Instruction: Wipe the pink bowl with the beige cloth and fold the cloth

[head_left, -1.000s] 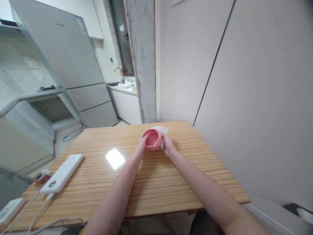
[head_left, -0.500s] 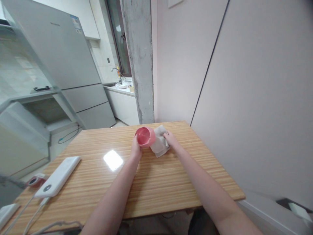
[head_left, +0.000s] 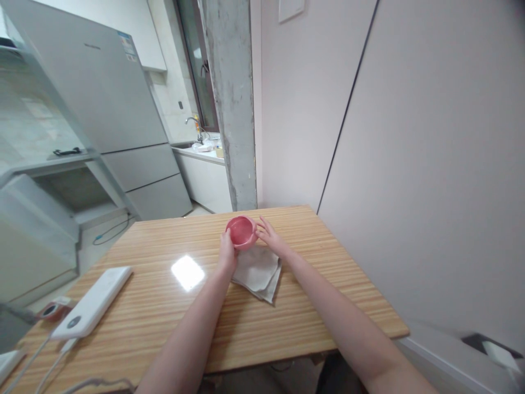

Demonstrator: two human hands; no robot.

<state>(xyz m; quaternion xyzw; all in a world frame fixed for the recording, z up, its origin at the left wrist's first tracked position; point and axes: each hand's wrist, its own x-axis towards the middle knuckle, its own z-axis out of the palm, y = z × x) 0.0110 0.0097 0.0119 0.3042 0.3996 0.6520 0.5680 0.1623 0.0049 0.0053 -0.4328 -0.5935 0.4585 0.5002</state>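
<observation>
A pink bowl (head_left: 241, 232) is tilted with its opening turned toward me, above the far middle of the table. My left hand (head_left: 228, 253) grips its left side, thumb over the rim. At the bowl's right edge is my right hand (head_left: 271, 238), its fingers spread apart; the fingertips are at the rim, and I cannot tell whether they press on it. A light grey folded cloth (head_left: 258, 272) lies on the wooden table (head_left: 311, 323) just under and in front of the bowl, with no hand holding it.
To the left lies a white power bank (head_left: 94, 301) with cables plugged in. A small red and white object (head_left: 55, 309) sits beside it. Behind the table are a grey fridge (head_left: 90, 82), a concrete pillar (head_left: 233, 104) and a sink faucet (head_left: 197, 127). A pale wall panel (head_left: 430, 164) rises at the right.
My right hand has let go of the cloth and moved to the bowl's right edge, fingers spread. The cloth now lies on the table below the bowl. My left hand still holds the bowl.
</observation>
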